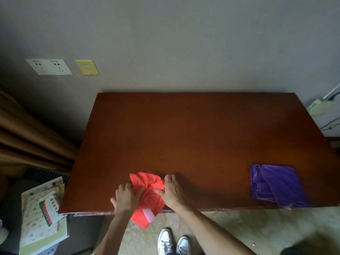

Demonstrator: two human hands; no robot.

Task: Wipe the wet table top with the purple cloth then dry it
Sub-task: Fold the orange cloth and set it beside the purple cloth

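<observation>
Drying appears under way as a red cloth (pixel 147 192) is bunched between both hands (pixel 150 196) at the bench (pixel 184 129) front edge, while the purple cloth (pixel 276 184) is left aside, right.

Printed characters on one small box; too blurred to read.

A green and white box (pixel 50 210) lies on a stack of patterned booklets (pixel 39 230) at the lower left, beside the table's near corner; its white top face carries a column of dark printed characters, apparently Chinese, too blurred to make out; the two wall plates, one white (pixel 49 67) and one yellow (pixel 87 67), each show a faint mark near the top edge, not legible; nothing else in view carries readable text, numbers or brands.
</observation>
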